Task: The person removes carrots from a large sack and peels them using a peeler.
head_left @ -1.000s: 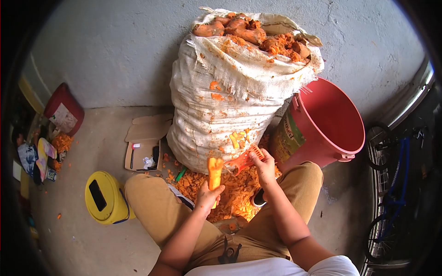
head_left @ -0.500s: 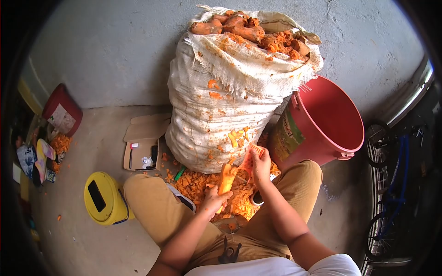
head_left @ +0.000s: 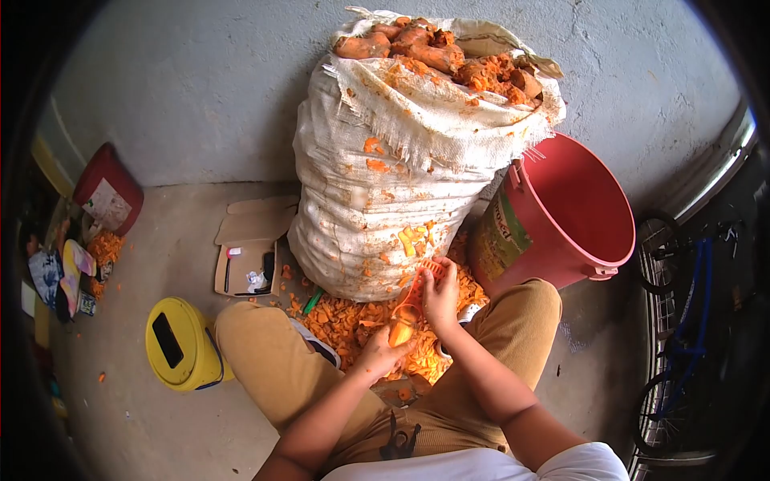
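Note:
A peeled orange root vegetable [head_left: 401, 330] is gripped in my left hand [head_left: 380, 354], between my knees. My right hand [head_left: 440, 301] is closed on a red-orange peeler [head_left: 418, 287], whose head lies over the upper end of the vegetable. Beneath both hands, a heap of orange peelings [head_left: 337, 322] covers the floor. Just beyond stands a tall white woven sack [head_left: 377, 200], its open top filled with orange-brown roots [head_left: 425, 50]. Bits of peel cling to the sack's side.
A large red bucket [head_left: 561, 216] leans right of the sack. On the left are an open cardboard box [head_left: 241, 228], a yellow lidded bucket [head_left: 210, 365] with a phone [head_left: 168, 340] on it, and a red container [head_left: 108, 192]. A blue bicycle frame [head_left: 699, 301] stands far right.
The vegetable has tilted and lowered in my left hand. My right hand has moved left with the peeler, which has come from beside the vegetable onto its upper end.

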A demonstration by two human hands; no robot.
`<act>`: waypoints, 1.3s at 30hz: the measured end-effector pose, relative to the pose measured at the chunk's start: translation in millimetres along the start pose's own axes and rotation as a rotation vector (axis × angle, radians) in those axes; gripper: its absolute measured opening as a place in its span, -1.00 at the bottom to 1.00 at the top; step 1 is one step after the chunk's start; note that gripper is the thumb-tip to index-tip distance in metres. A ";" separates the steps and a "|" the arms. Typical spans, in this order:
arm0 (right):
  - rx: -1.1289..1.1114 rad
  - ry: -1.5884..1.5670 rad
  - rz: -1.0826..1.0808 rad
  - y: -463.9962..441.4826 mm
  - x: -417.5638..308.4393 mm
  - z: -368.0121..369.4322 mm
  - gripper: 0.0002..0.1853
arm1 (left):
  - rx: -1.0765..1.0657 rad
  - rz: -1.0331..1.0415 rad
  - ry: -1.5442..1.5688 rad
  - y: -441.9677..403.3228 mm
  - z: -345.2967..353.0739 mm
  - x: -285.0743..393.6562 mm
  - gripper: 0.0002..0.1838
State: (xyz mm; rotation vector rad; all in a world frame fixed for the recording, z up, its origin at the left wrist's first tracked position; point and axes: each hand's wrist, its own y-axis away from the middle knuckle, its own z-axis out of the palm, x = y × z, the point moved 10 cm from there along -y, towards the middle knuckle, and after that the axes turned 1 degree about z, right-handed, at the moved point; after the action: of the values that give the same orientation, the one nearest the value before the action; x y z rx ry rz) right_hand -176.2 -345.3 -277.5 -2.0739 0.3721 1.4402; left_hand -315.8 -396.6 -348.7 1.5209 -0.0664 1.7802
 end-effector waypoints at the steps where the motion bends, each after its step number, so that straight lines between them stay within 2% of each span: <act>1: -0.019 0.052 0.014 -0.2 -0.2 0.7 -0.74 | 0.009 -0.004 -0.021 0.2 -0.8 -0.5 -0.80; 3: -0.054 0.156 0.042 0.4 -1.4 0.5 -0.74 | 0.023 -0.012 -0.064 1.6 -1.4 -1.1 -0.80; 6: -0.017 0.149 -0.042 0.7 -4.4 -0.7 -0.74 | 0.040 0.011 -0.159 -1.5 -7.1 -8.7 -0.79; 9: -0.031 0.205 0.019 -4.7 -3.3 -4.2 -0.74 | 0.040 0.081 -0.226 -5.4 -10.4 -12.1 -0.75; 11: 0.099 0.140 -0.101 -21.2 -2.1 -18.5 -0.75 | 0.011 0.000 -0.228 -1.9 -5.2 -7.7 -0.74; 15: 0.133 0.155 -0.024 -29.6 5.3 -26.7 -0.77 | 0.012 -0.011 -0.218 -10.4 -5.0 -11.4 -0.72; 16: 0.187 0.113 -0.101 -29.4 -7.8 -33.0 -0.76 | 0.007 0.002 -0.217 -10.8 -3.5 -7.9 -0.72; 19: 0.217 0.071 0.004 -35.4 12.7 -39.4 -0.80 | 0.002 0.009 -0.250 -7.8 -4.9 -4.2 -0.69; 21: 0.486 0.164 -0.252 -49.5 30.3 -76.7 -0.83 | 0.007 -0.013 -0.319 -5.9 -11.7 -16.2 -0.66; 22: 0.309 -0.272 0.204 -79.0 100.3 -95.9 -0.81 | 0.000 -0.047 -0.325 0.0 -13.3 -20.7 -0.66; 23: 0.638 -0.168 0.124 -81.9 122.9 -140.4 -0.78 | -0.010 -0.080 -0.337 8.5 -17.0 -22.6 -0.65; 24: 0.687 0.056 0.149 -76.4 57.8 -153.4 -0.75 | -0.024 -0.118 -0.354 13.8 -19.5 -25.0 -0.64; 27: 0.384 0.033 -0.029 -76.2 26.6 -110.3 -0.75 | 0.097 -0.018 -0.347 2.0 -28.1 -11.4 -0.65; 28: 0.283 -0.008 0.042 -66.0 21.2 -89.2 -0.75 | 0.089 -0.091 -0.329 -2.0 -29.7 -17.6 -0.68; 29: 0.212 -0.099 0.136 -56.7 46.0 -69.4 -0.74 | 0.086 -0.081 -0.292 -3.2 -29.2 -16.8 -0.69; 30: 0.165 -0.136 0.200 -41.4 31.6 -52.2 -0.71 | 0.084 -0.074 -0.255 -3.1 -29.2 -17.2 -0.70; 31: 0.089 -0.250 0.326 -30.2 49.7 -32.0 -0.71 | 0.085 -0.069 -0.220 -1.4 -29.4 -16.1 -0.71; 32: 0.056 -0.435 0.389 -19.9 60.0 -16.2 -0.74 | 0.078 -0.074 -0.194 1.6 -28.4 -14.8 -0.72; 36: -0.043 -0.617 0.480 -1.4 47.8 16.1 -0.86 | 0.071 -0.066 -0.134 6.4 -18.2 0.4 -0.75; 39: -0.048 -0.394 0.390 2.9 30.5 13.6 -0.80 | 0.067 -0.012 -0.091 0.7 -13.5 3.6 -0.78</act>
State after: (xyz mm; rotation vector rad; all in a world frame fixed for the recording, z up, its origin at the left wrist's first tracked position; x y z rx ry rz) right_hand -176.6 -336.4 -309.8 -1.7552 0.6049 2.0577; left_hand -327.1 -388.5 -349.1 1.6464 -0.0436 1.7187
